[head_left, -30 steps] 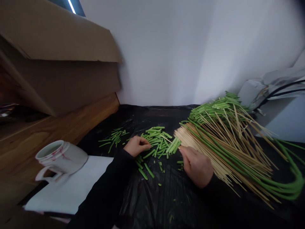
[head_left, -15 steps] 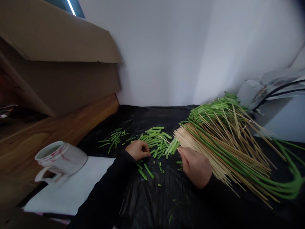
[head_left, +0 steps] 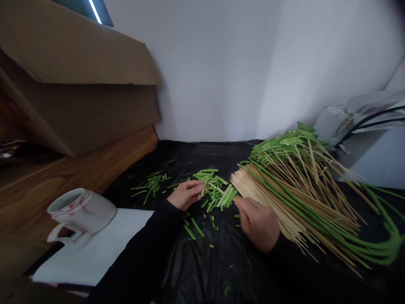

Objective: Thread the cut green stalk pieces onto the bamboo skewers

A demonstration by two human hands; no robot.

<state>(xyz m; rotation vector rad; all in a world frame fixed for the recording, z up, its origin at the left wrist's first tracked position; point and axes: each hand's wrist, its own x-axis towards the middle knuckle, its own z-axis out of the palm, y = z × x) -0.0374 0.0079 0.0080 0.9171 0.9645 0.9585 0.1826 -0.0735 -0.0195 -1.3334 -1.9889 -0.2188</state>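
green and short, a cut stem piece [head_left: 205,186] is pinched between thumb and fingers of the left hand [head_left: 186,196], by the tip of a thin bamboo skewer [head_left: 217,188]. whether the tip has entered that piece is too small to tell. the right hand [head_left: 260,223] is closed around the skewer's other end, near a row of threaded pieces [head_left: 228,196] lying side by side across it. just behind the hands, a loose pile of cut stems [head_left: 205,172] rests on black plastic sheeting [head_left: 190,270], with a smaller cluster [head_left: 154,182] to its left. beyond the right hand, bare skewers [head_left: 268,192] are fanned in a bundle, long green stems [head_left: 316,216] draped over them; a green heap [head_left: 286,143] sits at their far end. out to the left, a red-streaked white mug [head_left: 98,211] stands on a white sheet [head_left: 126,223], and past it is a cardboard box [head_left: 104,112].
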